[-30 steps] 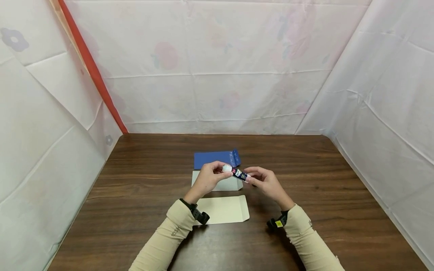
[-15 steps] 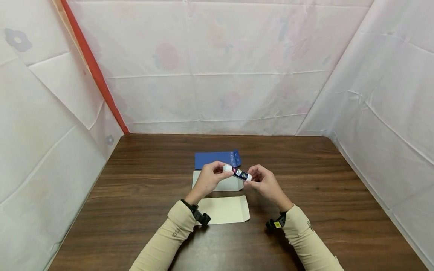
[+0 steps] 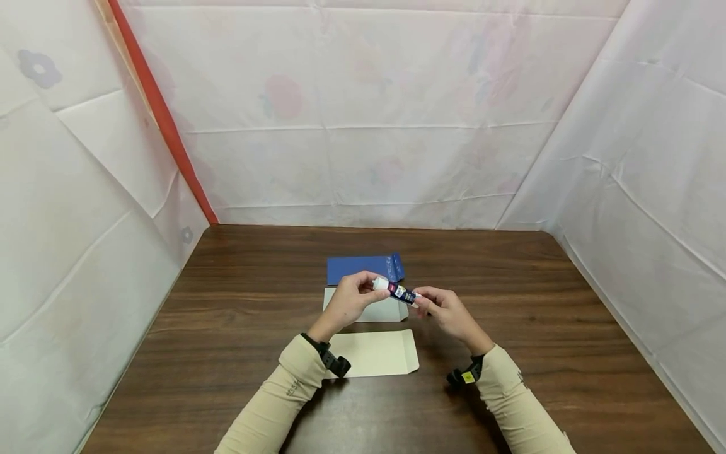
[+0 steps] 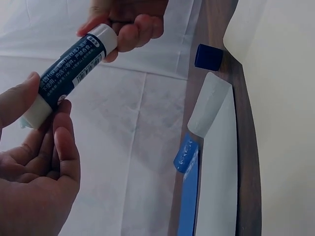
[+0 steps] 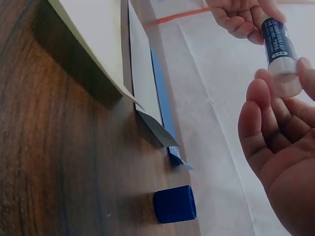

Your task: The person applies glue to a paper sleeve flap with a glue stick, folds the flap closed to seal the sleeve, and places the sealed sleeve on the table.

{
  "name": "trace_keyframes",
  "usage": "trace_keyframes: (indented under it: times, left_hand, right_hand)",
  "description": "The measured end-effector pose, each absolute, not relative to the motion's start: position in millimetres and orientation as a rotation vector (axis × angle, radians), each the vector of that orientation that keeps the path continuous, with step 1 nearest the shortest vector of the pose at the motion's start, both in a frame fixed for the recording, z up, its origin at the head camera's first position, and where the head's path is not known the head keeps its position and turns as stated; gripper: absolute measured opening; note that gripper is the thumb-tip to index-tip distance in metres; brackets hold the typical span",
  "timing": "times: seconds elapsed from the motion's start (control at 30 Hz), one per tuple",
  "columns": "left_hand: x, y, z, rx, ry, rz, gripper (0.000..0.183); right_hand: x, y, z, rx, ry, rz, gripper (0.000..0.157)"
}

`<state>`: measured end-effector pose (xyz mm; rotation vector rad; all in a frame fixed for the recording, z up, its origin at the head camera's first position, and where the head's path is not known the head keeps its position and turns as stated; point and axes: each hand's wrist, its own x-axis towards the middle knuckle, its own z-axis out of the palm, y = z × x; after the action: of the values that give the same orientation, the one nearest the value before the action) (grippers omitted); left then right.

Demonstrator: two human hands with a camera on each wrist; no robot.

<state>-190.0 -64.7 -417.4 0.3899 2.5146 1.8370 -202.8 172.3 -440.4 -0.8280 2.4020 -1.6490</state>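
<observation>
A dark blue and white glue stick is held aslant above the table between both hands. My left hand pinches its uncapped upper end, where a pale tip shows in the left wrist view. My right hand holds the white base end with thumb and fingers. The loose blue cap stands on the table, seen in both wrist views. Below the hands lie a blue envelope, a pale grey-white envelope partly hidden by the left hand, and a cream envelope closest to me.
All this is on a brown wood-grain table. White patterned sheets hang behind it and along both sides. A red strip runs down the back left corner. The envelope flaps point right; the blue one's flap stands raised.
The right fingers loosened and shifted at the glue stick's base, baring its white end half a second ago, and now cover it again. The left hand keeps its hold.
</observation>
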Motion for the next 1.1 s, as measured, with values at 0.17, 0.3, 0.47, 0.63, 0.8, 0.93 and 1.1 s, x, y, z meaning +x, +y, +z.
trace_keyframes:
  times: [0.17, 0.3, 0.47, 0.63, 0.8, 0.93, 1.1]
  left_hand:
    - [-193, -64, -420, 0.384, 2.518, 1.840, 0.028]
    - [-193, -63, -421, 0.384, 2.510, 1.857, 0.028]
    - [-194, -61, -419, 0.391, 2.527, 1.846, 0.028]
    - [-198, -60, -414, 0.403, 2.536, 1.851, 0.028]
    - [-197, -61, -411, 0.390, 2.527, 1.841, 0.028]
    - [-194, -63, -411, 0.405, 2.533, 1.810, 0.029]
    - [-190, -70, -411, 0.410, 2.543, 1.786, 0.029]
  right_hand:
    - [-203, 173, -442, -0.786, 2.363, -1.705, 0.024]
    - [-201, 172, -443, -0.743, 2.409, -1.746, 0.023]
    - [-201, 170, -440, -0.709, 2.480, -1.763, 0.027]
    - [-204, 168, -433, -0.690, 2.533, -1.759, 0.024]
    - [-203, 168, -431, -0.690, 2.534, -1.686, 0.018]
    - [-201, 170, -432, -0.720, 2.480, -1.617, 0.017]
    - [-202, 168, -432, -0.818, 2.371, -1.563, 0.026]
